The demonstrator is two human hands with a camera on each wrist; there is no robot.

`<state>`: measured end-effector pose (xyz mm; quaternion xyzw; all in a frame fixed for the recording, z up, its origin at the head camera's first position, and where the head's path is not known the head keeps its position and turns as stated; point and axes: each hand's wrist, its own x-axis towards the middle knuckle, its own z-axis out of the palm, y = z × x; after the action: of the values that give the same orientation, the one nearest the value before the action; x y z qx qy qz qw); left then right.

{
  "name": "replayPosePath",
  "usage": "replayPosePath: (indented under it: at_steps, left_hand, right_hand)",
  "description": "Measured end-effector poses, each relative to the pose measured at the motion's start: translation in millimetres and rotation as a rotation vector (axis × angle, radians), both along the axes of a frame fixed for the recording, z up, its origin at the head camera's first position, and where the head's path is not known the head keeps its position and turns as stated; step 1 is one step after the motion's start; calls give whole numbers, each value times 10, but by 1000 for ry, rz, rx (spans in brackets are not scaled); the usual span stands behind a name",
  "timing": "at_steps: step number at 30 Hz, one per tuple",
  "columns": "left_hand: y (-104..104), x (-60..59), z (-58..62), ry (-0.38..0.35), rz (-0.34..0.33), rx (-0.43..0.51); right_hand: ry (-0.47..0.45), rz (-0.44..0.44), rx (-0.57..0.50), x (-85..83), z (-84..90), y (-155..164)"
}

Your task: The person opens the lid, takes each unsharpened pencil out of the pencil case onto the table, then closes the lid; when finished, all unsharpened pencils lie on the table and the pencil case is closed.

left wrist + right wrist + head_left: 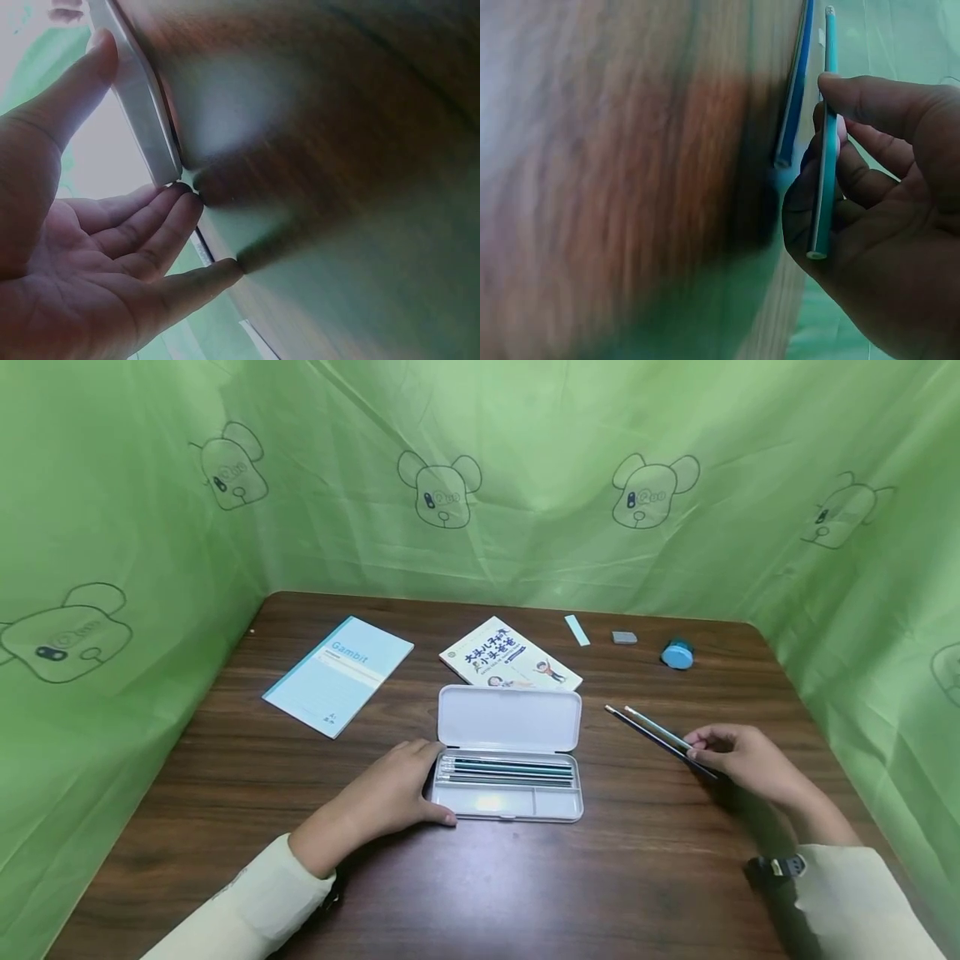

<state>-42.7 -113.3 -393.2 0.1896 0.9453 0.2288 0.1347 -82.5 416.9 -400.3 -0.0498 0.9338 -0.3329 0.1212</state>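
At the right of the desk (225, 827), the right hand (742, 760) pinches a teal pencil (826, 142) between thumb and fingers (870, 101), lifting it off the wood while a dark pencil (660, 743) lies just beside it. The left hand (390, 793), fingers (150, 217) straight, presses the left end of the open white pencil case (510, 718), apparently steadying it. More pencils (506, 770) lie in its tray.

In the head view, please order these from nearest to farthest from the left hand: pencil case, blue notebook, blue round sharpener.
1. pencil case: touching the left hand.
2. blue notebook: behind the hand, left side.
3. blue round sharpener: far right, at the back.
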Motion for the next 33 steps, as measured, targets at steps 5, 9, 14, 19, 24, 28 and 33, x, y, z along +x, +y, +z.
replayPosePath:
  at_steps: [5, 9, 14, 19, 24, 28, 33]
  left_hand:
    - [12, 6, 8, -10, 3, 8]
    - [18, 7, 14, -11, 5, 9]
    - [18, 5, 19, -9, 6, 13]
    - [15, 3, 15, -12, 6, 12]
    - [13, 2, 14, -16, 10, 9]
    - [16, 2, 23, -20, 11, 8]
    - [17, 7, 38, -18, 10, 8]
  right_hand:
    - [-23, -8, 23, -80, -24, -56]
    - [-29, -11, 33, -110, -25, -76]
    - [-26, -7, 43, -131, -40, -87]
    - [-22, -6, 37, -142, -62, -90]
    - [-20, -5, 34, -141, -69, -85]
    - [-16, -5, 36, -138, -60, -76]
    - [41, 2, 60, -121, 56, -172]
